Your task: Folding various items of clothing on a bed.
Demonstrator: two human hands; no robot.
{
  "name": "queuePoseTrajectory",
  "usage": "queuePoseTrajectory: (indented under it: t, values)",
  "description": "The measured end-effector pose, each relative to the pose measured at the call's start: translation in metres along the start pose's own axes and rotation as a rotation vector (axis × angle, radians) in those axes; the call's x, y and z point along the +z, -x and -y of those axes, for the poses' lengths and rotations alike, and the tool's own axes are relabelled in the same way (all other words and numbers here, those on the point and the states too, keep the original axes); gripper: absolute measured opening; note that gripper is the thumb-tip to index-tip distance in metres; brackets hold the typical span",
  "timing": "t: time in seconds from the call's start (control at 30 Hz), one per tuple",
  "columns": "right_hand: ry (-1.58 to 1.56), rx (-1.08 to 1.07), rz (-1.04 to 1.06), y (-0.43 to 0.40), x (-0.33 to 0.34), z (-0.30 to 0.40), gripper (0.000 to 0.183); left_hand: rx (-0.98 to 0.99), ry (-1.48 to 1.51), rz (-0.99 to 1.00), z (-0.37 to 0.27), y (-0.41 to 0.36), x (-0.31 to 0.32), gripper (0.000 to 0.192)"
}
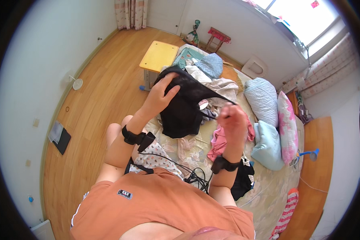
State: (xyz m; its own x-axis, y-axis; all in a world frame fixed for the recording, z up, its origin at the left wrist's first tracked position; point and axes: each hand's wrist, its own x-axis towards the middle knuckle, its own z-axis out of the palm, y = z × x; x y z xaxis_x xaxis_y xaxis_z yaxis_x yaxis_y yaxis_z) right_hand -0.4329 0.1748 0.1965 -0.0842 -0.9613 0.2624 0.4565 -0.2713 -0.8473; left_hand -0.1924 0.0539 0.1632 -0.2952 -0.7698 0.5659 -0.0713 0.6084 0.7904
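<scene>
A black garment [181,112], thin and stretchy, is held up in front of me above the bed. My left hand [162,91] grips its upper left part, with the fingertips partly hidden by the cloth. My right hand [233,121], blurred, has hold of a narrow strap-like end pulled out to the right. Between the hands the fabric is stretched taut, and its lower part hangs loose. Beneath my right hand lies pink clothing [218,144] on the patterned bed sheet [204,153].
Rumpled clothes [223,88] and a folded blue cloth [210,64] lie at the bed's far end, beside a yellow-topped table [159,56]. Bedding rolls [261,100] and a pink-white pillow [287,129] line the right. Black cables [198,177] run between my wrist straps.
</scene>
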Motion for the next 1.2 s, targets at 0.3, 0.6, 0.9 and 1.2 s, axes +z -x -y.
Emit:
queuePoseTrajectory:
  t: [0.3, 0.6, 0.9, 1.2]
  values:
    - [-0.113, -0.585, -0.045, 0.014, 0.002, 0.069, 0.025, 0.074, -0.668, 0.383, 0.029, 0.047, -0.014, 0.027]
    - [-0.057, -0.589, -0.096, 0.02, -0.007, 0.069, 0.037, 0.21, -0.588, 0.641, 0.025, 0.054, -0.025, 0.021]
    - [0.041, -0.85, -0.037, 0.081, -0.016, 0.117, 0.028, 0.221, 0.983, 0.679, -0.07, 0.039, -0.074, 0.025]
    - [0.54, -0.299, -0.443, 0.013, -0.023, 0.091, 0.015, 0.06, 0.533, 0.447, -0.051, -0.002, -0.064, 0.02]
